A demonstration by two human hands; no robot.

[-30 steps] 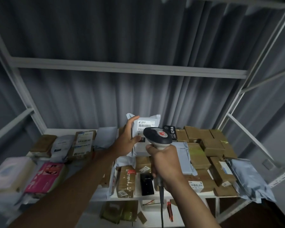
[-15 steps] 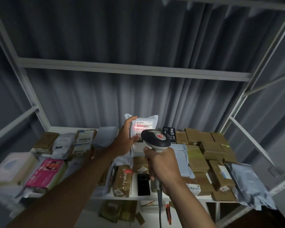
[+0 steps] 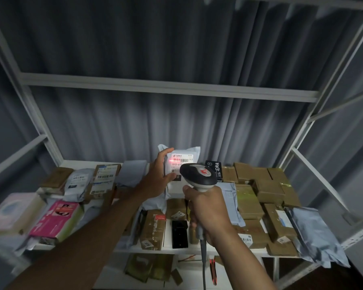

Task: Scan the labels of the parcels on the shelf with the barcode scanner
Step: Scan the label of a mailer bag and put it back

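My left hand (image 3: pixel 155 178) grips soft white poly parcel (image 3: pixel 182 164) upright | my right hand (image 3: pixel 208 210) wraps scanner (image 3: pixel 198 176), rounded grey head | red line on label (image 3: pixel 181 161)

Red scan line (image 3: pixel 175 160) across white label (image 3: pixel 181 160)

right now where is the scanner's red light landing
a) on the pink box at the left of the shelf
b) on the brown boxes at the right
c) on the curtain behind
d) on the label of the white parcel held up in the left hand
d: the red line lies across the barcode on the white parcel that the left hand holds up, with the barcode scanner in the right hand aimed at it.
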